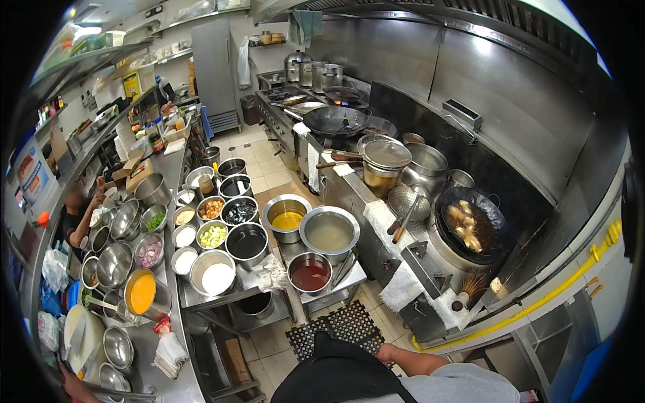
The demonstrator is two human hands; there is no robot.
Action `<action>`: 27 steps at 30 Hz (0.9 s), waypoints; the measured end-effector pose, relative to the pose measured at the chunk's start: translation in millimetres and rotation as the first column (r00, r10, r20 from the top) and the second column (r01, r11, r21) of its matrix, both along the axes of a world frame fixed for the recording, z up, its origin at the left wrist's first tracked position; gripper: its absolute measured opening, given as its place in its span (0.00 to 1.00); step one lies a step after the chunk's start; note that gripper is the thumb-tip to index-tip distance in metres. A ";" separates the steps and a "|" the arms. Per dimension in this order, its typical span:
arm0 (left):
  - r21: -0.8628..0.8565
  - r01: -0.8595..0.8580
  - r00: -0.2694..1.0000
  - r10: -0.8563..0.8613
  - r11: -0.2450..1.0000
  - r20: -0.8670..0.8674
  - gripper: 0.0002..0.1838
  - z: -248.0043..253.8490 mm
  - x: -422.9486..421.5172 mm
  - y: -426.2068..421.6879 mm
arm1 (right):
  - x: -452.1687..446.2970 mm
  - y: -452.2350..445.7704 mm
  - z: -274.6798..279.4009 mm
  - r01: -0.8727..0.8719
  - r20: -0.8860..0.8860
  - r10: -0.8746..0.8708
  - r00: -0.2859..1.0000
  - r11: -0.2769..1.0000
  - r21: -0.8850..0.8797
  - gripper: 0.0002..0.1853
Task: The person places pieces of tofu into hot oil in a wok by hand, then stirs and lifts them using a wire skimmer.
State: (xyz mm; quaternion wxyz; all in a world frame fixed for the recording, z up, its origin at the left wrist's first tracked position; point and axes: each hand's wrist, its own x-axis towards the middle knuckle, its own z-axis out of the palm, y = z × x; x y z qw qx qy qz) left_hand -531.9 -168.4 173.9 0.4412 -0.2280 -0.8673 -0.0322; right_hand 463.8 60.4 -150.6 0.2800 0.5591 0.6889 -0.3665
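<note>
My right hand (387, 353) hangs low beside the black apron (339, 376), above the perforated floor mat (336, 329). Its fingers are small and partly hidden, so I cannot see whether it holds anything. My left hand is out of view. To the right, a black wok (494, 218) on the burner contains dark bubbling oil with pale golden pieces of food (463, 225) in it. A round perforated skimmer (407, 201) lies left of the wok, near tools with wooden handles (400, 234). A bamboo brush (472, 289) stands at the front of the range.
Pots of red sauce (310, 273), cloudy liquid (328, 232) and yellow oil (287, 219) stand on a low table ahead. Ingredient pots, including white powder (217, 278), fill the stand leftward. Another person (77, 215) is across the left counter. A yellow pipe (537, 293) runs along the right wall.
</note>
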 end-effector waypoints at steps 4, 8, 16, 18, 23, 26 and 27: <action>0.029 -0.069 0.995 0.066 0.997 0.078 0.21 3.5 7.4 8.3 | -2.4 0.7 5.7 -0.040 -0.007 0.040 0.999 0.999 0.013 0.18; -0.020 -0.062 0.997 0.061 0.998 -0.049 0.21 1.2 3.0 3.9 | 2.0 0.5 -10.0 -0.032 -0.024 0.033 0.999 0.999 0.029 0.17; -0.075 0.034 0.967 -0.051 0.997 -0.248 0.21 4.4 -1.9 -4.4 | 2.6 1.4 -16.4 -0.093 -0.001 0.093 0.996 0.995 0.026 0.15; -0.073 0.039 0.967 -0.056 0.997 -0.249 0.21 4.0 -2.6 -6.1 | 3.3 1.9 -18.3 -0.093 0.005 0.094 0.996 0.995 -0.027 0.15; -0.095 0.031 0.956 -0.058 0.995 -0.288 0.22 2.9 -4.0 -3.2 | -6.7 4.5 10.3 0.206 0.026 -0.205 0.978 0.963 -0.176 0.13; -0.067 0.074 0.950 -0.091 0.995 -0.298 0.21 -0.5 -0.2 -2.9 | -1.7 8.7 -2.0 0.143 -0.056 -0.149 0.987 0.985 -0.095 0.17; -0.053 0.072 0.965 -0.083 0.996 -0.251 0.21 0.2 3.4 -1.7 | -1.4 9.9 -3.8 0.168 -0.040 -0.175 0.984 0.977 -0.131 0.16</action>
